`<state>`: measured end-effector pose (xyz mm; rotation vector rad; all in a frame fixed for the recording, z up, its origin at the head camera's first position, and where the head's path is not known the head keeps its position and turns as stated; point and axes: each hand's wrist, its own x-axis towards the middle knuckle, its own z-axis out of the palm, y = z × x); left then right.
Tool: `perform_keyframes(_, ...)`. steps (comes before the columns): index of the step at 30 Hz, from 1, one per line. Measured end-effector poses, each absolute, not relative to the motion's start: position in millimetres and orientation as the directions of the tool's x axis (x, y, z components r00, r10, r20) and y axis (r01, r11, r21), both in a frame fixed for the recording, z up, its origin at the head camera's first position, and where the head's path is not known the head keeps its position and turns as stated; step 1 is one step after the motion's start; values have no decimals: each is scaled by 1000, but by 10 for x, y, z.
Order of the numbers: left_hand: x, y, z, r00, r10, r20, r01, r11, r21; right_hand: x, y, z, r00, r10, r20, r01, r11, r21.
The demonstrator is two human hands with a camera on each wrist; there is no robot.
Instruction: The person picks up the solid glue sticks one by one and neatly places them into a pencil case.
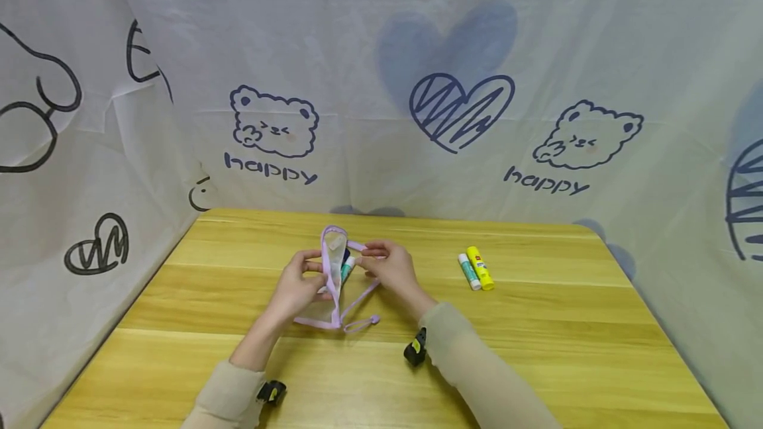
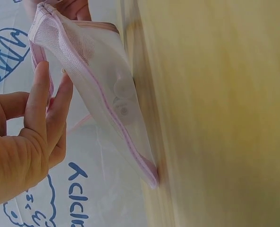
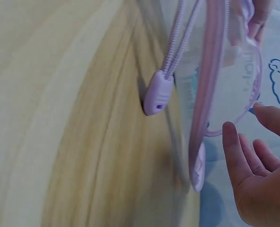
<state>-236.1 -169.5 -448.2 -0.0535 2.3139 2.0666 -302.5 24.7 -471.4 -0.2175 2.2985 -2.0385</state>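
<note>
A translucent mesh zipper pouch (image 1: 316, 311) with lilac trim stands on the table with its mouth spread. My left hand (image 1: 300, 281) pinches one side of the rim between thumb and fingers; the left wrist view shows its fingertips (image 2: 42, 71) on the lilac trim. Across the mouth, my right hand (image 1: 390, 269) touches the opposite rim, its thumb and forefinger apart in the right wrist view. A teal-and-white glue stick (image 1: 347, 270) leans inside the pouch, close to the right thumb, beside a dark blue item (image 1: 346, 255). Round ends show faintly through the mesh.
A second teal-and-white glue stick (image 1: 469, 271) and a yellow glue stick (image 1: 480, 268) lie side by side to the right on the wooden table (image 1: 536, 349). A lilac cord pull (image 3: 158, 93) hangs from the pouch. Printed cloth (image 1: 369, 151) hangs behind the table.
</note>
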Motion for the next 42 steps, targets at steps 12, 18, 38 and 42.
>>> perform_keyframes(12, -2367, -1692, -4495, -999, -4, -44, -44, 117, 992, -2916, 443, -4543, -985, -104, 135, -148, 124, -981)
perform_keyframes(18, -2366, -1691, -4486, -999, -6, -43, -43, 111, 993, -2893, 594, -4477, -981, -58, 184, -192, 192, -963)
perform_keyframes(38, -2388, -1697, -4524, -999, 1, -41, -40, 120, 992, -2862, 1168, -4351, -954, 22, 298, -285, 233, -930)
perform_keyframes(42, -2391, -1695, -4529, -999, -1, -35, -35, 125, 992, -2867, 1296, -4365, -956, 47, 290, -270, 244, -931)
